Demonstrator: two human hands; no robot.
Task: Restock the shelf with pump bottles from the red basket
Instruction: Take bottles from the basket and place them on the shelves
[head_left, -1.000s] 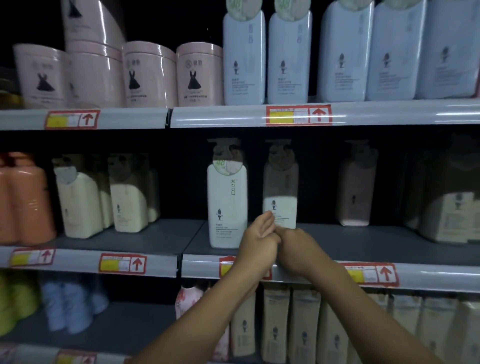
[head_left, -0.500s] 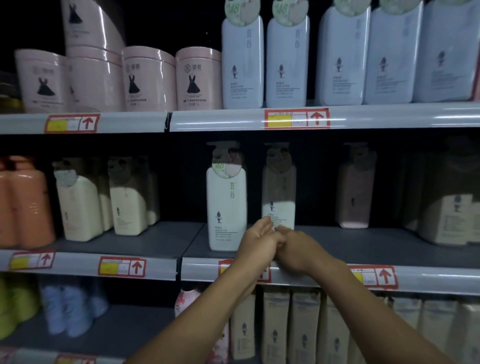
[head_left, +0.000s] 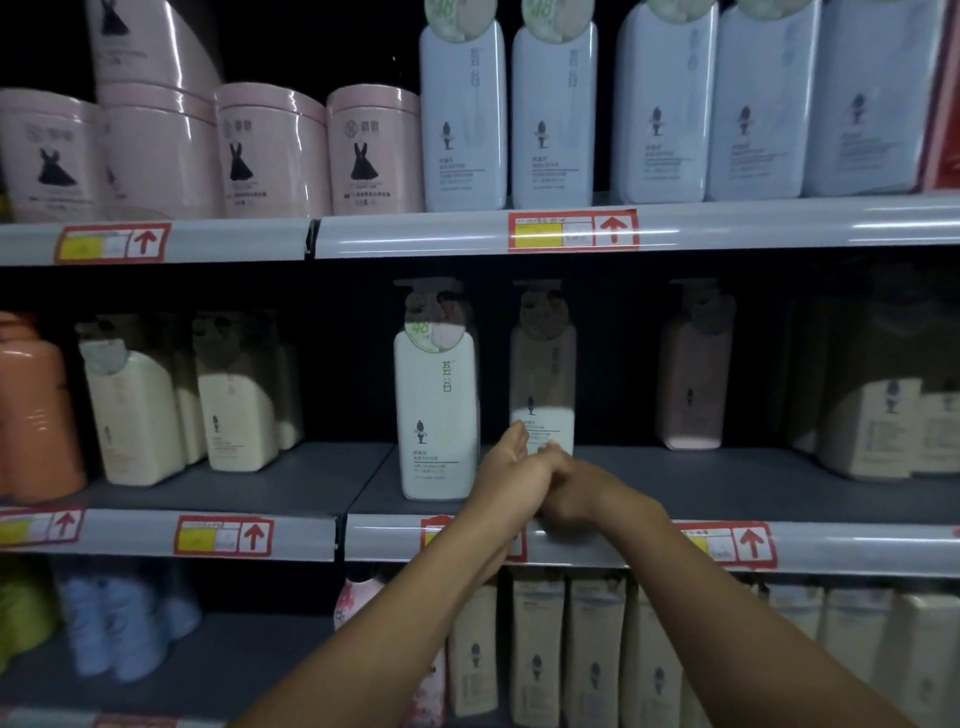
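On the middle shelf (head_left: 291, 483) one pump bottle (head_left: 435, 410) stands near the front edge, a second bottle (head_left: 543, 384) stands to its right and further back, and the left hand (head_left: 511, 475) and right hand (head_left: 574, 486) touch just before that second one.

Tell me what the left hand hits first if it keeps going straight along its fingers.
Probably the shadowed pump bottle set back on the middle shelf; the left hand points at its base, though depth is unclear.
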